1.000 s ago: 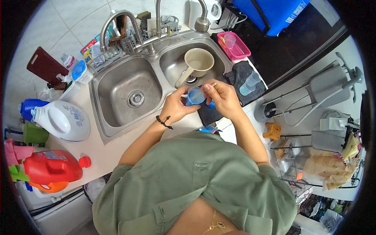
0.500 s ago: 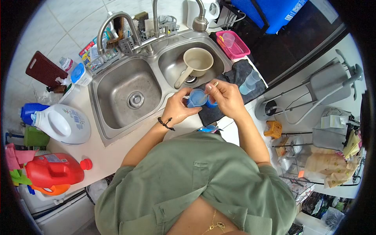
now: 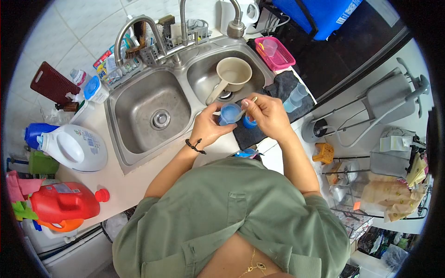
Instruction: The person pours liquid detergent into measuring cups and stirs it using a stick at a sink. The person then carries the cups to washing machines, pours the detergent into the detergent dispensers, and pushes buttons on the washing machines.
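My left hand (image 3: 209, 125) is closed round a translucent blue cup (image 3: 229, 114), near the front of the right sink. In a pinch, my right hand (image 3: 266, 116) holds a thin pale stick (image 3: 254, 99), whose lower end is at the cup's right rim. Just right of that cup, a second blue container (image 3: 249, 122) sits on a dark cloth (image 3: 248, 137), partly hidden by my right hand. Two more translucent cups (image 3: 295, 98) lie on the dark cloth to the right. A beige pot with a handle (image 3: 234, 73) rests in the right sink.
The left sink (image 3: 134, 111) and faucets (image 3: 160, 34) lie ahead. A pink basket (image 3: 276, 55) holds a small cup. On the left stand a white jug (image 3: 76, 146), a red jug (image 3: 65, 201) and a brown board (image 3: 53, 83).
The held cup has shifted slightly between frames, and the stick has moved from over the cup to its right rim. More of the second blue container shows now.
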Tool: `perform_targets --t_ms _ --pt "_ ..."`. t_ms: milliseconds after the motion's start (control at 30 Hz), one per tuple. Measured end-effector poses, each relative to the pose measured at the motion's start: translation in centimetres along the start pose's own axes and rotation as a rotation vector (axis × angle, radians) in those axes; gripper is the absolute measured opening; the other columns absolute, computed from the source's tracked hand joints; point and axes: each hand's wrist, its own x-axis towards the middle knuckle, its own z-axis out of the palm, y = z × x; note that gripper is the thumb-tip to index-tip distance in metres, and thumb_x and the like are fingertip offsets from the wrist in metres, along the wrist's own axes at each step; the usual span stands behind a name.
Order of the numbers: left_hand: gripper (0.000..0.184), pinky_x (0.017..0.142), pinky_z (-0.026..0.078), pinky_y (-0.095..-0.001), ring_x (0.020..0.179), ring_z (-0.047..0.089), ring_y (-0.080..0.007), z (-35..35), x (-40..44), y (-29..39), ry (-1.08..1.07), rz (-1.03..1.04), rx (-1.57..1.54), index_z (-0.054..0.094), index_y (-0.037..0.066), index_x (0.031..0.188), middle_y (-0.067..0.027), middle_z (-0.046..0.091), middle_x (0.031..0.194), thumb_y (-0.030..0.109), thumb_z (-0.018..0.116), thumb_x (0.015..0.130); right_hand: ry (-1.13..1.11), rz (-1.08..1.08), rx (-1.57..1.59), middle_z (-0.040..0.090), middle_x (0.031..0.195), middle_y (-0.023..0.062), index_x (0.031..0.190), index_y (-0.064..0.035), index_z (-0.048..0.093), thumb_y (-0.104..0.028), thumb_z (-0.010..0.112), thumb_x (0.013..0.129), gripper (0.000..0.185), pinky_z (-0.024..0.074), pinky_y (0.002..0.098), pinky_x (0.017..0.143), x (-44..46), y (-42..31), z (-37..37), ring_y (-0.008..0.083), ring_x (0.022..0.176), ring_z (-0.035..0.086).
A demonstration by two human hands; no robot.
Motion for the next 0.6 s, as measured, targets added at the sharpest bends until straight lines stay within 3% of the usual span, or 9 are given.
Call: perform_targets --t_ms 67,133,233,367,600 --pt "0.057 0.072 0.058 -0.0302 0.084 0.072 -0.0185 0.0 0.1 -0.1 0.022 0.007 0.005 0.061 0.0 0.117 -0.0133 0.071 0.107 0.012 0.087 0.068 0.094 -0.042 -0.17 0.06 0.062 0.0105 0.081 0.0006 0.062 -0.025 0.062 0.099 0.031 0.048 0.0342 0.054 0.3 0.0 -0.3 0.0191 0.056 0.063" --pt "0.057 0.072 0.058 -0.0304 0.083 0.072 -0.0184 0.2 0.1 0.2 0.054 0.007 0.055 0.061 0.001 0.117 -0.0133 0.071 0.107 0.013 0.087 0.068 0.139 0.041 -0.05 0.062 0.062 0.0068 0.085 0.0 0.066 -0.023 0.064 0.098 0.027 0.0488 0.0308 0.053 0.4 -1.0 -0.5 0.014 0.056 0.064" --pt "0.053 0.075 0.058 -0.0292 0.088 0.07 -0.0172 0.1 0.4 0.5 0.013 -0.005 0.074 0.053 0.0 0.118 -0.0106 0.068 0.104 0.001 0.083 0.075 0.222 0.03 0.08 0.066 0.066 0.0037 0.092 -0.002 0.071 -0.019 0.064 0.099 0.019 0.0495 0.0258 0.053 0.4 -1.7 -0.9 0.0079 0.058 0.063" --pt "0.052 0.076 0.058 -0.0297 0.089 0.07 -0.0171 -0.1 0.8 0.7 0.03 -0.009 0.086 0.053 0.001 0.117 -0.0106 0.068 0.104 0.002 0.082 0.075 0.317 -0.037 0.184 0.067 0.067 0.0035 0.094 -0.0026 0.072 -0.018 0.065 0.098 0.017 0.0501 0.0251 0.053 0.5 -1.9 -1.2 0.0082 0.057 0.063" --pt "0.05 0.077 0.058 -0.0293 0.092 0.068 -0.0159 -0.2 1.3 1.4 0.033 -0.026 0.054 0.052 0.001 0.115 -0.0093 0.067 0.105 0.0 0.082 0.075 0.152 0.034 0.077 0.067 0.07 0.0073 0.093 -0.0016 0.071 -0.02 0.064 0.098 0.02 0.0513 0.0275 0.055 0.2 -0.8 1.2 0.0112 0.059 0.065"
